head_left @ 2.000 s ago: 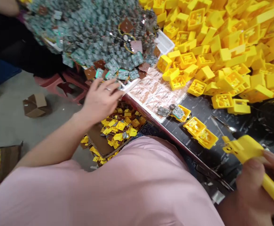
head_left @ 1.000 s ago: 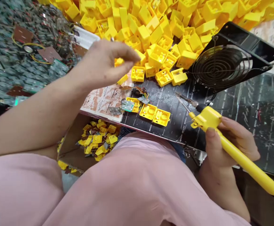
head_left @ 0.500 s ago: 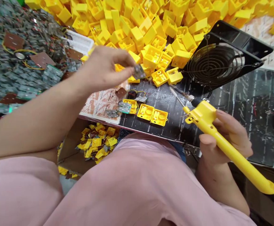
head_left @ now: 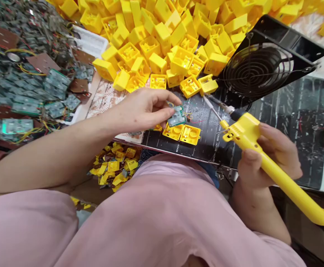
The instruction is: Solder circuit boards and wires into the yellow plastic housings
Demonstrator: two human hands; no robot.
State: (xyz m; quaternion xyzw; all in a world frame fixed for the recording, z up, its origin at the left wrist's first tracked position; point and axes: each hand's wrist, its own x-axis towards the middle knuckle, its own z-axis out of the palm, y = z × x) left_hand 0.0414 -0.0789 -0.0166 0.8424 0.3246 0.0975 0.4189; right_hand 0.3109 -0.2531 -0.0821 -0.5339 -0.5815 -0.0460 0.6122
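Between the thumb and fingers of my left hand (head_left: 145,111) is a small green circuit board (head_left: 178,118), with thin wires trailing off its right side. Just below the board, an open yellow plastic case (head_left: 190,135) lies on the black bench mat, its two halves side by side. My left hand partly hides another yellow piece to the left of it. My right hand (head_left: 275,157) is wrapped round the handle of a yellow soldering gun (head_left: 285,176). The gun's metal tip points up and left, close to two small yellow cases (head_left: 208,84).
A large heap of yellow cases (head_left: 162,37) covers the back. Many circuit boards (head_left: 25,89) are piled at the left. A black fan (head_left: 256,70) stands tilted at the back right. Below the bench edge sits a box of yellow parts (head_left: 114,167).
My left hand has moved right and toward me, from near the heap to above the open case. The board in it now shows green, with wires. The soldering gun has shifted only slightly.
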